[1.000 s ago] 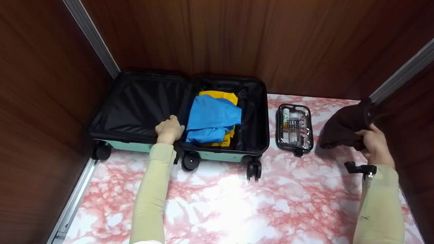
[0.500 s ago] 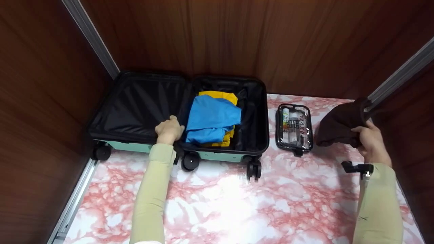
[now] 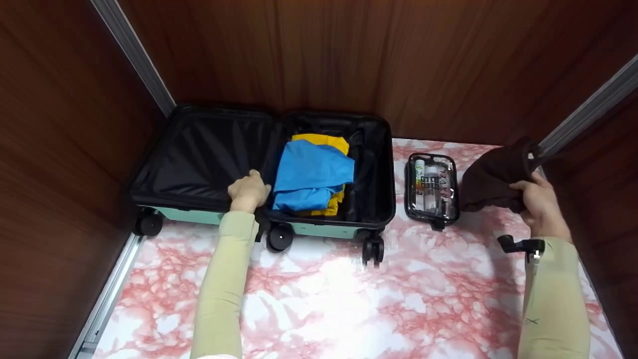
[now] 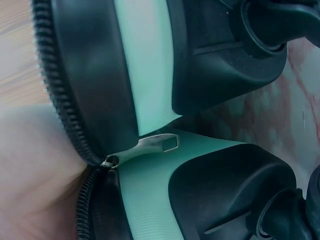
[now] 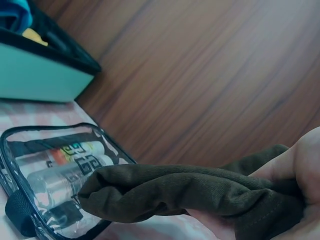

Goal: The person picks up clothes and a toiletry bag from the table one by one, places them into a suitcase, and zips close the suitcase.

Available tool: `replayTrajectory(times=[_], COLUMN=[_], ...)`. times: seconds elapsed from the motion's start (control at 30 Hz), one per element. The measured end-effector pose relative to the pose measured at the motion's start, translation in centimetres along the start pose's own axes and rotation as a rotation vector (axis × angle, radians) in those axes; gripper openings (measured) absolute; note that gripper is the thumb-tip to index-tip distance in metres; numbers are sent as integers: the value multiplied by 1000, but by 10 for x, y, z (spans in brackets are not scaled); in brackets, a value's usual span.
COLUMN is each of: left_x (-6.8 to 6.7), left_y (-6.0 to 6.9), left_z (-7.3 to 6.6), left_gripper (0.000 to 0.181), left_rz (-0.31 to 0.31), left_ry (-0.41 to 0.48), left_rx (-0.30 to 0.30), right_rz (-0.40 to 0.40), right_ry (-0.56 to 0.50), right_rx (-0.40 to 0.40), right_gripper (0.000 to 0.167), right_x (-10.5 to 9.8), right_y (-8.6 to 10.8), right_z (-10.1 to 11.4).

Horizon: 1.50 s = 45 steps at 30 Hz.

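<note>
An open suitcase (image 3: pixel 309 231) with mint-green shell and black lining lies flat on the floor, its halves side by side. My left hand (image 3: pixel 249 192) grips the edge near the join of the halves, its fingers curled down and their tips hidden. The left wrist view shows a zip pull (image 4: pixel 155 144) between the halves. In the right half lie folded blue cloth (image 3: pixel 316 167) and yellow cloth (image 3: pixel 321 139). On the far right my right hand (image 3: pixel 541 204) holds a dark brown folded garment (image 3: pixel 498 177), thumb on top and fingers beneath, above the floor.
A clear toiletry pouch (image 3: pixel 432 189) with black trim and bottles inside lies between the suitcase and the brown garment. A wood-grain wall (image 3: pixel 339 60) stands close behind the suitcase, with panels at both sides. Black wheels (image 3: pixel 280 237) jut from the suitcase's front.
My right hand has moved left with the brown garment, bringing it close to the pouch. The left hand and the suitcase have stayed in place.
</note>
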<state>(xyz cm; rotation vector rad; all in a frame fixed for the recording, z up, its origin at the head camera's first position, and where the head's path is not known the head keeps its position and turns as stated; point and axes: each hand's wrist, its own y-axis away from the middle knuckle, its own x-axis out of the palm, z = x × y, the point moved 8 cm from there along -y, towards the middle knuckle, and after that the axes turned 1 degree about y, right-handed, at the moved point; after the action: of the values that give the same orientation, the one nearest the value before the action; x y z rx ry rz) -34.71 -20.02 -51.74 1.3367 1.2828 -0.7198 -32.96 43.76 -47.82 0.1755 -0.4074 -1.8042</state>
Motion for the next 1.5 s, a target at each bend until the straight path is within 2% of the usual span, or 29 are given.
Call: replayTrajectory(times=[0.1, 0.27, 0.57, 0.8, 0.93, 1.03, 1.27, 1.5], left_x=[-1, 0, 1, 0, 0, 1, 2, 1], left_y=[0, -1, -1, 1, 1, 1, -1, -1], left_z=[0, 1, 0, 0, 0, 0, 0, 0], left_gripper=[66, 66, 67, 66, 66, 66, 69, 67], left_rz=[-1, 10, 14, 10, 11, 14, 28, 21], left_ry=[4, 5, -9, 1, 5, 4, -10, -2], left_rx=[0, -9, -6, -5, -3, -6, -7, -9], right_rz=[12, 44, 44, 35, 44, 53, 135, 135], right_ry=[8, 15, 22, 93, 99, 80, -83, -81], right_rx=[-11, -38, -65, -65, -79, -97, -115, -128], right_gripper=[66, 38, 25, 24, 28, 31, 40, 38], right_x=[4, 10, 18, 23, 26, 29, 41, 47], right_y=[1, 2, 1, 3, 4, 4, 5, 8], right_z=[2, 5, 5, 8, 11, 12, 13, 15])
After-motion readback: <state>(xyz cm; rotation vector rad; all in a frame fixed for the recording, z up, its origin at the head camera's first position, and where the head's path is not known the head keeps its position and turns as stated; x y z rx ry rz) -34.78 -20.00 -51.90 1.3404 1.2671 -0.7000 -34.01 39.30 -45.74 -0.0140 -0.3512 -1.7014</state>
